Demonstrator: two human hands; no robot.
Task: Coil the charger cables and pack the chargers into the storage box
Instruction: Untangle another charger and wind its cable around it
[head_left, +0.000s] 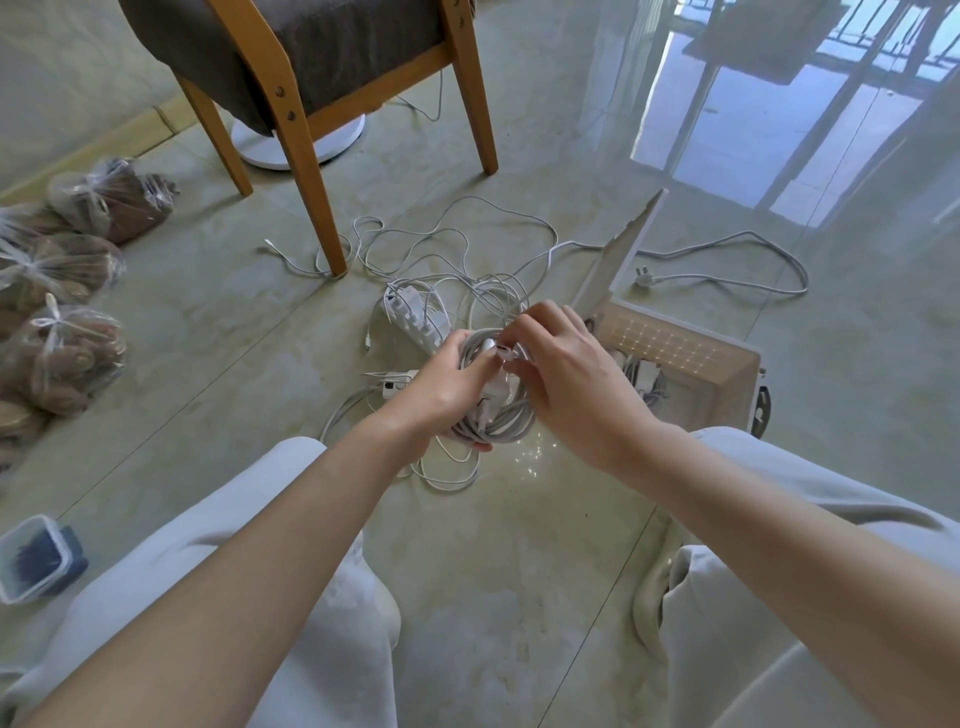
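Two hands: both are mine, meeting over one bundle above the floor (519, 545), out in front of my knees.
Left hand (447, 384): fingers curled round the coiled cable (511, 422), gripping it from the left and underneath, thumb across the top.
Right hand (566, 379): thumb and forefinger pinch the cable end (500, 354) at the top of the coil; my other fingers are bent loosely above it.
Coiled cable: grey-white loops lifted off the floor, held between both hands, with a few slack loops hanging below onto the tile.
Storage box (727, 400): on the floor just right of my right hand, its lid (623, 249) standing open at the far side; white chargers (644, 375) lie inside.
Floor pile: a power strip (410, 317) with plugs in it lies just beyond my left hand, and loose cables (457, 234) tangle around and past it.
Long cable (737, 244): loops out behind the box to the right; its plug (644, 279) lies beside the lid.
Edges: the box rim is close to my right wrist; a chair leg (324, 218) stands at the far left of the pile, with a thin cable round its foot.
Open room: open tile lies between my knees and on the near side of the bundle; tied bags (78, 260) sit well apart on the left, and a small container (31, 558) sits beside my left knee.
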